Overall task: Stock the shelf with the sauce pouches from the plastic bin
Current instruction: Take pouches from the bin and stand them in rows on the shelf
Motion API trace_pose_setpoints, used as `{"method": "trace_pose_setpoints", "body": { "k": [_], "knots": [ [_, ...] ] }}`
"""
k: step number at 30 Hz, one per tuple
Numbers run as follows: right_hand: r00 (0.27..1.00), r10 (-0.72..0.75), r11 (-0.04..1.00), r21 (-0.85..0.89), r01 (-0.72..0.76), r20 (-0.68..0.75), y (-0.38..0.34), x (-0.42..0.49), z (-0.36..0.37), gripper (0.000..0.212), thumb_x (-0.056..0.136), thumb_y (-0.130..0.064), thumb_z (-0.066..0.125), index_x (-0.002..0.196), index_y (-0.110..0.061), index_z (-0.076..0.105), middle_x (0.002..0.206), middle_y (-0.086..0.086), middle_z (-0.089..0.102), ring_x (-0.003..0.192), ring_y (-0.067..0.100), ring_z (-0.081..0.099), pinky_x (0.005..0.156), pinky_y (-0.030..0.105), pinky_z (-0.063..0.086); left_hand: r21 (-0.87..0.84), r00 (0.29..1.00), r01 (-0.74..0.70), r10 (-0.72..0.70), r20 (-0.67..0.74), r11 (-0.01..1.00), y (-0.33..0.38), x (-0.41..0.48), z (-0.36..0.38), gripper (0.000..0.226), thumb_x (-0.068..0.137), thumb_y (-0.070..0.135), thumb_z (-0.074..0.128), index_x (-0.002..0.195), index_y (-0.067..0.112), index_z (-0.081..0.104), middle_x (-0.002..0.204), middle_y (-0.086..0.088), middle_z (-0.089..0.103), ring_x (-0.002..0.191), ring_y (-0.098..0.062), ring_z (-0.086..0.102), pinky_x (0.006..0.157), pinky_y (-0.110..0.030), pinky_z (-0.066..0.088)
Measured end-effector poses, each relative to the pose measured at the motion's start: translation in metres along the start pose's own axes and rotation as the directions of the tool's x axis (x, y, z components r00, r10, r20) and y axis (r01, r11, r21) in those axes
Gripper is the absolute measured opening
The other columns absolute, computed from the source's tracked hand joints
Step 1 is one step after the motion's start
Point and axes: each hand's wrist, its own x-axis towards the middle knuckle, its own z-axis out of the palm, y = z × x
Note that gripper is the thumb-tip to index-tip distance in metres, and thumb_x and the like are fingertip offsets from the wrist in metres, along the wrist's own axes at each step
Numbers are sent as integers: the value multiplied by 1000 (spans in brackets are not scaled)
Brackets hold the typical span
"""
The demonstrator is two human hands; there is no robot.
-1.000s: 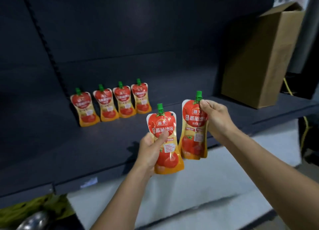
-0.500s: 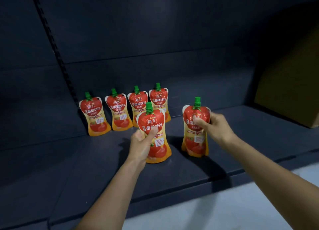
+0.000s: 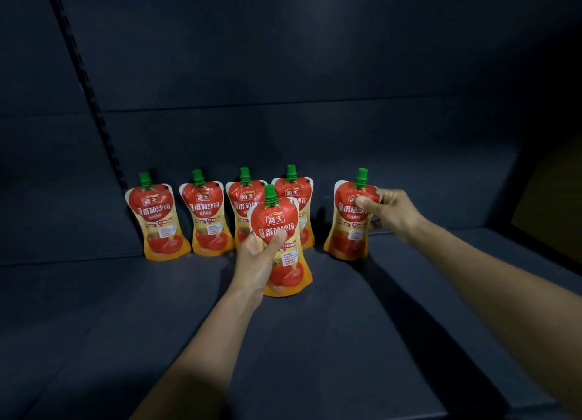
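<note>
Head view, hands: I log my left hand (image 3: 256, 260) closed around the middle of one sauce pouch (image 3: 282, 246), thumb across its red front, fingers wrapped behind. That pouch stands upright, green cap up, in front of the back row, partly covering the third and fourth pouches there; whether its base touches the shelf (image 3: 315, 350) I cannot tell.

My right hand (image 3: 389, 211) is closed on the upper right edge of a second sauce pouch (image 3: 348, 221), thumb on the front near the top, fingers behind. This one leans slightly left, its base at or just above the shelf, to the right of the row and apart from it.

Head view, stock on shelf: four pouches, upright, side by side against the dark back panel (image 3: 299, 73).
- first pouch (image 3: 156, 218), leftmost, near the slotted upright (image 3: 88, 82)
- second pouch (image 3: 206, 215)
- third pouch (image 3: 242, 205), partly hidden by the left-hand pouch
- fourth pouch (image 3: 296, 189), mostly hidden by the same

All six share a red tomato print, an orange base and a green screw cap. The plastic bin is out of frame.
</note>
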Motion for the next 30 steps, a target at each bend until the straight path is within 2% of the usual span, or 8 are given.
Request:
{"method": "trace_pose_setpoints", "body": {
  "k": [5, 9, 15, 18, 21, 23, 26, 30],
  "knots": [
    [999, -21, 1000, -1, 21, 46, 6, 45, 10, 6, 88, -20, 66, 88, -17, 70, 95, 4, 72, 86, 19, 68, 70, 35, 58, 8, 1000, -8, 8, -16, 1000, -2, 10, 7, 17, 90, 20, 66, 107, 23, 65, 100, 5, 76, 93, -12, 73, 73, -22, 58],
    [992, -47, 999, -22, 50, 116, 10, 61, 14, 10, 88, -22, 66, 89, -13, 70, 93, -3, 70, 85, 13, 67, 61, 24, 53, 23, 999, -5, 6, -39, 1000, -3, 15, 11, 18, 91, 19, 65, 109, 19, 66, 104, 1, 76, 95, -14, 72, 72, -21, 58],
    [988, -62, 995, -69, 72, 141, 15, 70, 16, 19, 88, -21, 66, 98, -5, 70, 101, -1, 70, 89, 17, 66, 65, 26, 50, 23, 999, -15, 16, -37, 1000, -4, 19, 14, 21, 92, 19, 65, 112, 17, 65, 104, 1, 76, 95, -14, 72, 73, -21, 58],
    [994, -98, 989, -118, 92, -43, 17, 65, 16, 23, 86, -20, 69, 106, -10, 65, 103, 1, 66, 93, 17, 64, 72, 30, 54, 29, 999, -16, 17, -37, 999, -5, 20, 18, 19, 91, 19, 65, 110, 18, 65, 103, 1, 76, 95, -14, 72, 71, -20, 57],
    [895, -283, 954, -194, 227, -345, 19, 44, 19, 32, 82, -32, 72, 109, -18, 59, 98, 0, 61, 91, 12, 59, 78, 29, 51, 13, 1000, -14, 14, -24, 1000, -7, 23, 26, 17, 91, 19, 65, 108, 18, 66, 102, 0, 76, 94, -15, 73, 70, -20, 57],
    [923, -349, 934, -138, 329, -164, 15, 19, 27, 24, 84, -31, 70, 105, -20, 64, 93, -4, 65, 85, 8, 61, 73, 22, 50, -2, 1000, -9, 9, 8, 1000, -8, 23, 37, 17, 91, 19, 65, 108, 17, 67, 102, -1, 76, 96, -17, 72, 71, -21, 57],
    [940, -286, 958, 42, 283, 186, 11, -5, 34, 5, 89, -13, 65, 87, -13, 70, 74, -11, 72, 68, 0, 66, 59, 12, 48, -5, 993, -16, 16, 116, 1000, -12, 24, 60, 23, 92, 16, 64, 114, 11, 65, 108, -6, 75, 100, -19, 71, 80, -26, 57],
    [972, -212, 975, 83, 204, 99, 23, 2, 6, 10, 89, -9, 64, 83, -6, 71, 69, -3, 72, 58, 9, 63, 48, 20, 45, 186, 986, -85, 55, 158, 979, -13, 30, 89, 29, 90, 25, 68, 117, 19, 61, 111, -2, 72, 101, -17, 70, 92, -42, 56]
  ]
}}
